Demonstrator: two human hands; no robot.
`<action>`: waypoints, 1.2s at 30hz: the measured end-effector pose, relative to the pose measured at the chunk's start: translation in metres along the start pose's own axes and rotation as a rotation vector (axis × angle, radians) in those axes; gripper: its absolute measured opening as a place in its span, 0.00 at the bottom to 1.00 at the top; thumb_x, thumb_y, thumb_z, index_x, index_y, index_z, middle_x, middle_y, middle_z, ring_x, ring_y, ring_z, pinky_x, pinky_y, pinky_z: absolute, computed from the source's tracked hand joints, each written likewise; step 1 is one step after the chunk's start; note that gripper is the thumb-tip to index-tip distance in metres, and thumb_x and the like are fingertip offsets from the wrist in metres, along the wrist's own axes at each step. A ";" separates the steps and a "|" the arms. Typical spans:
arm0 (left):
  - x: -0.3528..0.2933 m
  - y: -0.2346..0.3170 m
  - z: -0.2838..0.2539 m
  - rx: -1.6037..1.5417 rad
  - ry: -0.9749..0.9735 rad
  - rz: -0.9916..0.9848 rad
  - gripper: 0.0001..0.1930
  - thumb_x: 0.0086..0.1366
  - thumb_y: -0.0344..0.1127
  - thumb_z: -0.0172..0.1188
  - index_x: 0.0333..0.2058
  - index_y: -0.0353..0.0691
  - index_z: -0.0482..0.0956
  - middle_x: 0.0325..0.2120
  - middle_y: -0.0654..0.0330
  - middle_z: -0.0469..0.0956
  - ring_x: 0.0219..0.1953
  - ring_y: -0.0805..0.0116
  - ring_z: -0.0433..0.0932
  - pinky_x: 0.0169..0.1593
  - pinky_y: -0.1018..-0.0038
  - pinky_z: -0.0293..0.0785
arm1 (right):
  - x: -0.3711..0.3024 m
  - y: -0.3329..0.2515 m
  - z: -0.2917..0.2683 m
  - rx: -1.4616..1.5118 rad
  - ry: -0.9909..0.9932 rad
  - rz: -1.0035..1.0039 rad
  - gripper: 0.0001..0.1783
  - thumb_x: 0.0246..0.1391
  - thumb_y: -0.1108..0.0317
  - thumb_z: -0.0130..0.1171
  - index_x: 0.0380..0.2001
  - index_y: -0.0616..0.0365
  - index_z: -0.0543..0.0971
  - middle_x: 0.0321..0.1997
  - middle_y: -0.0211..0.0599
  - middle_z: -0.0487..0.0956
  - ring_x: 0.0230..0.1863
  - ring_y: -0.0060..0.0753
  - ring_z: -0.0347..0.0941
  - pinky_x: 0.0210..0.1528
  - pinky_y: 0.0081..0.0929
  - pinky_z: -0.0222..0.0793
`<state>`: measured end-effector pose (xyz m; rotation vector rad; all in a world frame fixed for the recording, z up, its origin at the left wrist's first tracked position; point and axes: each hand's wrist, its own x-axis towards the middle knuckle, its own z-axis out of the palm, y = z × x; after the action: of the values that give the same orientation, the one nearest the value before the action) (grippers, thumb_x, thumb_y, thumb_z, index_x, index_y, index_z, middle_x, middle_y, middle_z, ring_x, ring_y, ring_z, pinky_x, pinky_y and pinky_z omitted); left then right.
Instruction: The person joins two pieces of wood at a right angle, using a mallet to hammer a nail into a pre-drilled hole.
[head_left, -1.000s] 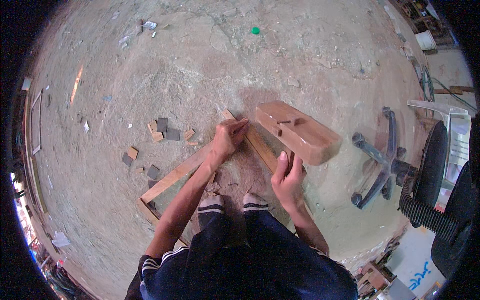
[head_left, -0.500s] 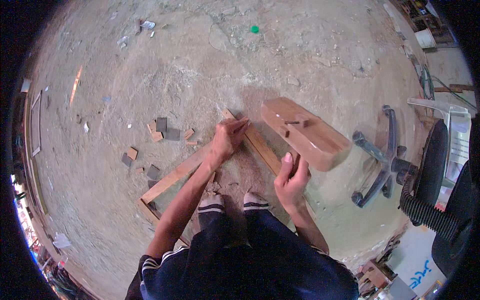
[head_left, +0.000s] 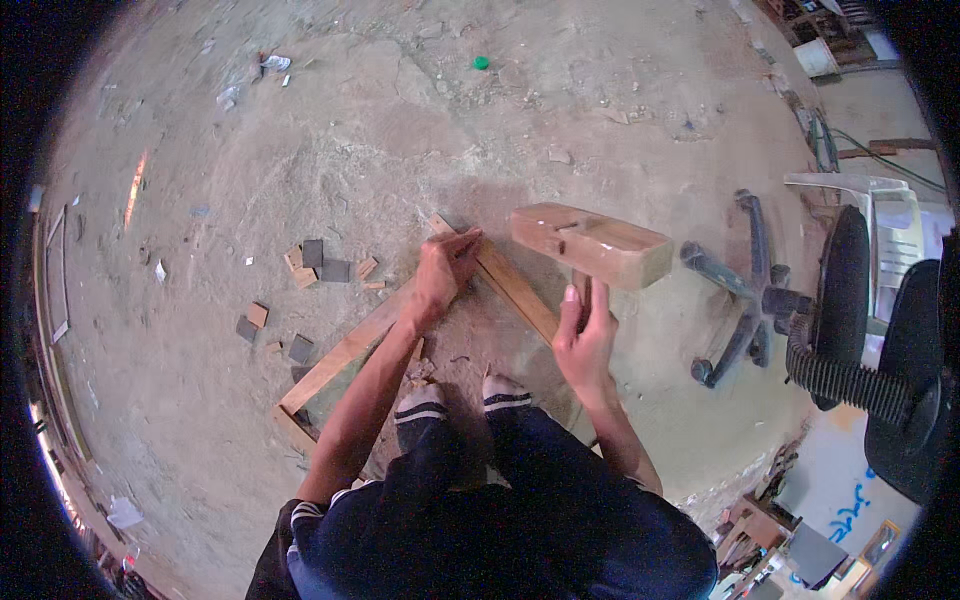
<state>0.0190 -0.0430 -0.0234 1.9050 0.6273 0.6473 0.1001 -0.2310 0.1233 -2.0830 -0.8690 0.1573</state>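
Note:
My right hand [head_left: 586,345] grips the short handle of a wooden mallet [head_left: 592,246]. Its blocky head is raised off the floor, right of a wooden frame [head_left: 340,365]. Two of the frame's strips meet in a corner in front of my feet. At that corner my left hand [head_left: 445,272] is closed over the wood, fingers pointing right. Those fingers hide the joint and anything small between them. A bare end of the right strip [head_left: 440,226] sticks out beyond my left hand. The mallet is apart from the frame.
Small wooden and dark blocks [head_left: 312,262] lie scattered left of the frame. At the right are a chair base [head_left: 750,295] with castors and a pale plastic chair [head_left: 850,183]. A green cap [head_left: 480,63] and litter lie farther off on the rough floor.
The mallet has tilted, and its head now shows more side-on and sits slightly higher in view. My left hand stays at the frame's corner. The whole view has shifted a little.

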 end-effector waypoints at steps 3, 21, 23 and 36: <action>0.000 0.001 0.002 -0.007 0.013 0.030 0.11 0.62 0.29 0.65 0.42 0.32 0.85 0.33 0.40 0.82 0.34 0.48 0.85 0.40 0.64 0.79 | -0.004 -0.009 -0.023 -0.037 0.055 0.079 0.22 0.70 0.67 0.47 0.62 0.67 0.66 0.22 0.35 0.72 0.21 0.22 0.65 0.24 0.27 0.62; -0.002 -0.010 0.007 -0.012 -0.035 0.008 0.12 0.62 0.29 0.64 0.44 0.35 0.86 0.31 0.40 0.82 0.31 0.46 0.84 0.37 0.62 0.79 | -0.029 -0.005 -0.051 0.054 0.250 0.214 0.23 0.70 0.65 0.50 0.64 0.64 0.66 0.25 0.25 0.69 0.22 0.14 0.60 0.22 0.19 0.56; 0.003 -0.012 0.007 -0.025 0.004 0.086 0.11 0.62 0.29 0.64 0.44 0.34 0.86 0.30 0.41 0.82 0.30 0.47 0.84 0.36 0.62 0.79 | -0.023 -0.003 -0.046 0.026 0.228 0.171 0.24 0.70 0.65 0.50 0.64 0.65 0.65 0.26 0.26 0.70 0.23 0.16 0.61 0.24 0.20 0.59; 0.000 -0.003 -0.001 0.011 -0.068 0.003 0.15 0.57 0.26 0.66 0.44 0.32 0.84 0.34 0.44 0.83 0.36 0.50 0.83 0.43 0.63 0.80 | 0.000 0.027 0.023 -0.258 -0.290 -0.079 0.15 0.63 0.70 0.58 0.50 0.67 0.77 0.38 0.61 0.81 0.39 0.66 0.79 0.39 0.47 0.75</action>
<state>0.0184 -0.0411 -0.0261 1.9300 0.5858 0.5798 0.1052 -0.2266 0.0884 -2.2959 -1.1974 0.3254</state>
